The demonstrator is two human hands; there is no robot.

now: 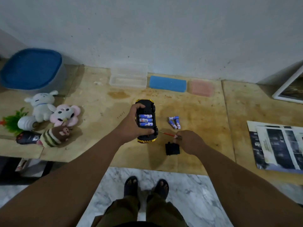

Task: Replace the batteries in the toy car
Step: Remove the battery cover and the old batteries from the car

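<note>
Upturned toy car (pixel 146 122) gripped on the tabletop (pixel 196 108)

Three batteries (pixel 145 120) are seated inside; a screwdriver (pixel 168 134) is pinched by the right hand (pixel 190 142).

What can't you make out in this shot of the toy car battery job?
Head view only:
- Toy car: top side faces down; left hand covers one flank.
- Screwdriver: handle hidden inside right hand.
- Battery labels: too small to read.
- Loose batteries: old or new, unclear.
- Papers: cut off by right edge.
</note>
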